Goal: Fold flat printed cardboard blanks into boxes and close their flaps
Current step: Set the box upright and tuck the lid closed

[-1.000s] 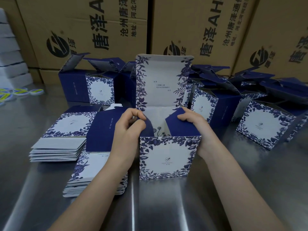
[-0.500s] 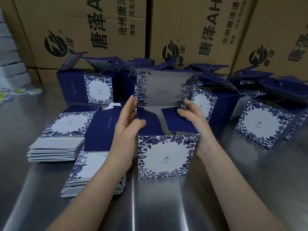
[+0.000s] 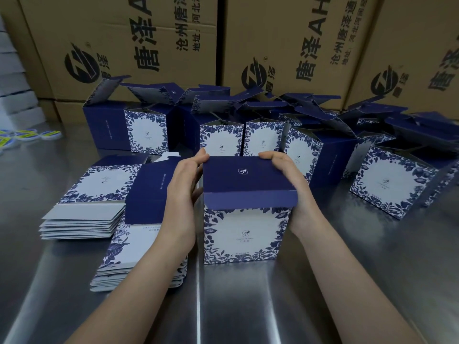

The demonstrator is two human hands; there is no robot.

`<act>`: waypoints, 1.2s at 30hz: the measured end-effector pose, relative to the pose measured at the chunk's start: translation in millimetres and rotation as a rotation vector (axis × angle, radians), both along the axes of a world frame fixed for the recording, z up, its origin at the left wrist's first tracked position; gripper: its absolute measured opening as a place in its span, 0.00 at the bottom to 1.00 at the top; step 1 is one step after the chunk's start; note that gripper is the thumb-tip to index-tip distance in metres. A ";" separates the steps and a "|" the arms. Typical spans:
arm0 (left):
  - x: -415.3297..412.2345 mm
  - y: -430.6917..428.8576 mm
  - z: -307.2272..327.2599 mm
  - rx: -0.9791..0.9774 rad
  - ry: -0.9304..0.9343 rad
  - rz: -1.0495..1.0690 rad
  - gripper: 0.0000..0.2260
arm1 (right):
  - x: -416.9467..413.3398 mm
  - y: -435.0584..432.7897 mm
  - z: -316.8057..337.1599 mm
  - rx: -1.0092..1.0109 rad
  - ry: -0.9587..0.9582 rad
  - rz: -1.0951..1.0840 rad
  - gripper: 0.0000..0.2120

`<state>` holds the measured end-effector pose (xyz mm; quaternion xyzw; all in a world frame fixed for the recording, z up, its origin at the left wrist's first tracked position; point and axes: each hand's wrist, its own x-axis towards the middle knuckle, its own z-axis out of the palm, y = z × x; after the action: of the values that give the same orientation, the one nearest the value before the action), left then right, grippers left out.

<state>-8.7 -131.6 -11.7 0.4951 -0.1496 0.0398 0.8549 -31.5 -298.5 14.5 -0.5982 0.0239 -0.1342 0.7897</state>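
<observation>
Far left of the box [image 3: 246, 234] I am closing, at the table's edge, lie round yellow-and-blue stickers [image 3: 29, 136], their print too blurred to read. Nearer, left of the box, sit two stacks of flat blanks [image 3: 94, 194]. The closer one [image 3: 139, 244] shows a navy panel with a line of text too small to read, and my left forearm covers part of it.

My left hand [image 3: 183, 194] lies against the box's left side, fingers straight and together, tips touching the lid's [image 3: 246, 175] far left corner. The box stands upright on the steel table [image 3: 248, 306], right in front of me. Its navy lid is folded down and carries a small white emblem. The tuck flap [image 3: 250, 201] hangs outside the front face, over the top of the floral border. The front panel's print under its emblem is too small to read.

My right hand [image 3: 295, 192] clasps the box's right side, fingers curled over the lid's far right corner.

Behind the box stands a row of folded boxes [image 3: 146, 135] with lids up, and another [image 3: 390, 184] sits to its right. Behind those stand brown cartons [image 3: 139, 33], each with a round black logo and printed "唐泽", "AH", "沧州唐泽" and "地址".
</observation>
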 end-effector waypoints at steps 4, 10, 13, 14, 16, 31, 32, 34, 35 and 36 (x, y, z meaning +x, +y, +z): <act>-0.3 1.1 -1.9 0.104 -0.039 0.055 0.11 | -3.5 -0.8 -0.3 -0.001 -0.004 0.019 0.11; -3.1 1.0 4.7 0.093 -0.043 0.061 0.12 | -8.4 0.7 0.5 0.028 -0.024 0.023 0.11; -3.7 2.4 2.6 0.158 -0.099 0.177 0.16 | -8.8 2.3 -1.7 0.011 -0.076 -0.074 0.08; -3.4 3.2 2.0 0.195 -0.126 0.220 0.16 | -8.6 2.5 -2.3 0.013 -0.101 -0.122 0.06; -2.6 4.4 0.4 0.248 -0.171 0.265 0.14 | -7.9 1.6 -3.2 -0.005 -0.136 -0.195 0.05; -4.7 1.1 -4.2 0.515 -0.294 0.211 0.13 | -4.2 -19.8 -11.3 -0.409 -0.081 0.119 0.27; -4.9 1.6 -3.7 0.517 -0.318 0.228 0.10 | -5.1 -19.7 -11.5 -0.463 -0.106 0.111 0.27; -4.4 2.9 -3.5 0.539 -0.399 0.285 0.09 | -5.9 -17.3 -11.8 -0.506 -0.156 0.058 0.24; -3.5 3.4 -4.4 0.544 -0.440 0.305 0.11 | -6.7 -15.6 -12.3 -0.505 -0.188 0.033 0.21; -3.2 3.7 -4.6 0.546 -0.468 0.314 0.11 | -6.7 -13.5 -12.7 -0.505 -0.223 0.013 0.18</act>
<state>-11.9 -127.9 -16.3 0.6986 -0.2681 0.2409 0.6181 -38.2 -311.9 1.8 -0.7577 -0.1012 -0.1959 0.6142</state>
